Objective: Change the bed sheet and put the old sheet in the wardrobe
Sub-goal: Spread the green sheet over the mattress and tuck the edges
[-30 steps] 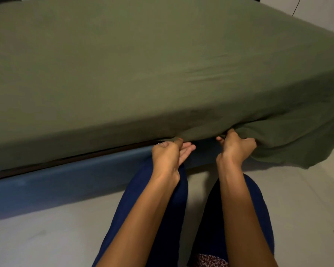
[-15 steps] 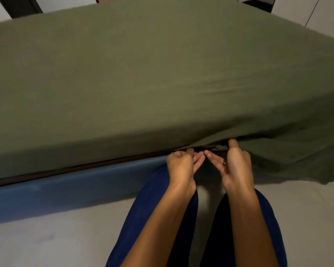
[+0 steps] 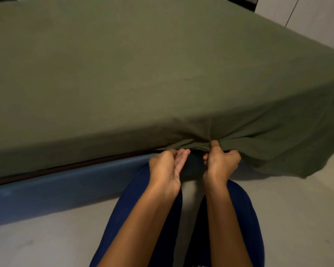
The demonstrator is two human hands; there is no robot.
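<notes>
An olive green sheet (image 3: pixel 143 74) covers the whole mattress and hangs over its near side. At the near edge my right hand (image 3: pixel 221 163) grips a bunched fold of the sheet, its thumb pressed up into the gathered cloth. My left hand (image 3: pixel 167 166) is just to its left with straight fingers, palm turned up, their tips at the sheet's lower edge where it meets the gap under the mattress. Left of my hands the sheet is tucked in tight; to the right it hangs loose down toward the floor (image 3: pixel 297 209).
A blue bed base (image 3: pixel 56 189) runs under the mattress along the near side. My legs in dark blue trousers (image 3: pixel 143 237) are below my arms. White cabinet doors (image 3: pixel 307 20) stand at the far right behind the bed.
My right hand has gone from open fingers at the sheet's edge to a closed grip on a bunch of cloth. My left hand stays at the edge with straight fingers.
</notes>
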